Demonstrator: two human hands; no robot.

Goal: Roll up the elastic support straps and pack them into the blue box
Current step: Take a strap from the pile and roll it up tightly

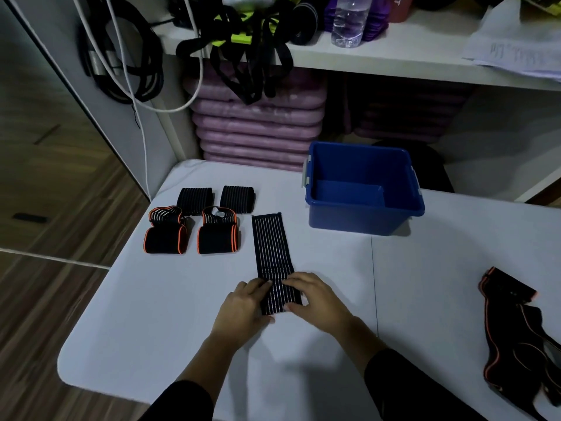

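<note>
Hands (left (246,305), right (315,299)) pinch striped strap (271,247) at its near end; blue box (364,221) holds nothing

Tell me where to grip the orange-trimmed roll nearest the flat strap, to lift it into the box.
Pinch the orange-trimmed roll from above, across its two orange-edged ends. It lies on its side, so fingers on the ends should keep the coil from unwinding. Its looped tail sits behind, so lift that along too.
</note>
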